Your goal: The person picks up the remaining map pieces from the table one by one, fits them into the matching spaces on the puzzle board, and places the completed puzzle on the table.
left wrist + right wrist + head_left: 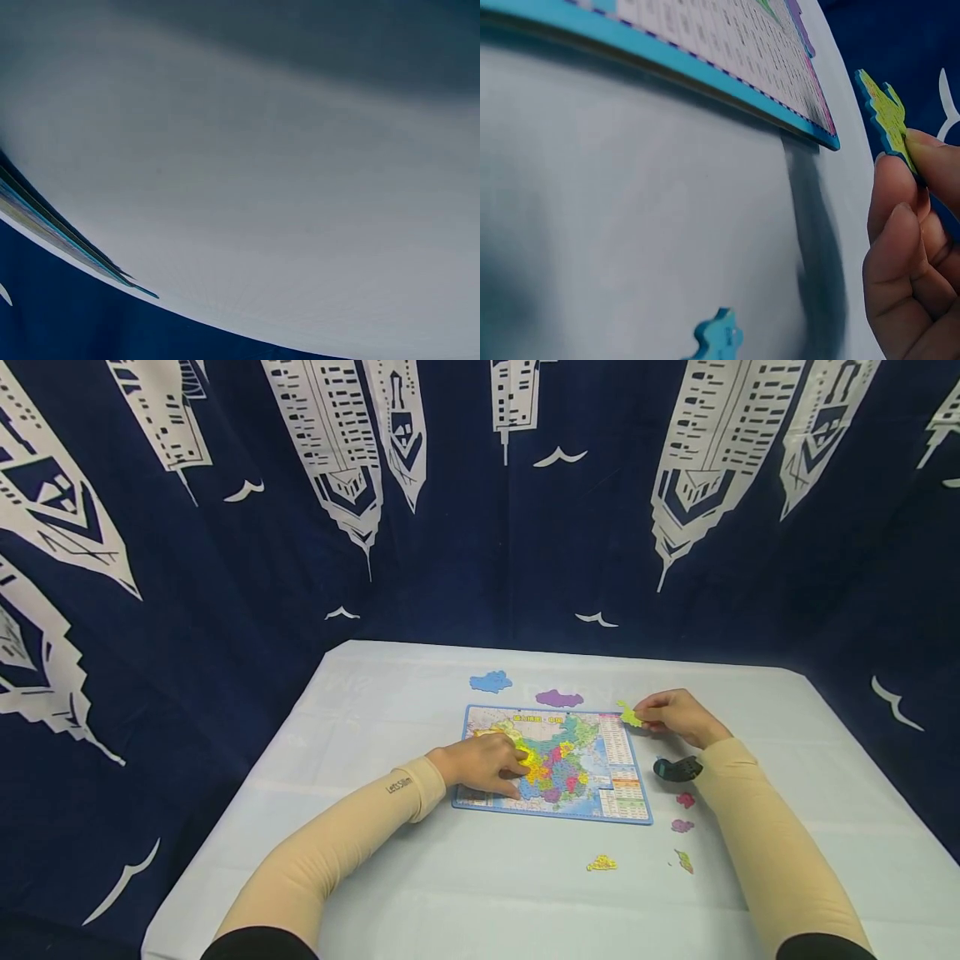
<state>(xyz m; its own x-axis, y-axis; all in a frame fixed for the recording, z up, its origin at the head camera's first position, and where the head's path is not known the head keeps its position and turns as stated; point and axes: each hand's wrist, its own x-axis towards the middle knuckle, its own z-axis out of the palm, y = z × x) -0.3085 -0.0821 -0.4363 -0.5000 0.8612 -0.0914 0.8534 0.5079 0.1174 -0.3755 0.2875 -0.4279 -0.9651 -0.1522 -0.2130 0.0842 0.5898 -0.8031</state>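
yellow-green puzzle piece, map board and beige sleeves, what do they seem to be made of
Yellow-green puzzle piece: perhaps dense foam or plastic, fairly matt; a printed face tops a plain blue edge.

Map board: likely stiff card or plastic with a printed face, since its rim looks crisp; the core can't be told.

Beige sleeves: probably smooth stretch fabric, close-fitting with soft creases.

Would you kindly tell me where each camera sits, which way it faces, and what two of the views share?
Head: worn on the head, facing forward and down at the map board; the left hand, right hand and both sleeves show.
Left wrist: worn there, facing low across the white tabletop, a thin strip at lower left; no hand shows.
Right wrist: worn there, looking past the board's edge; the right hand shows.
Shared: head and right wrist both show the right hand pinching a yellow-green piece.
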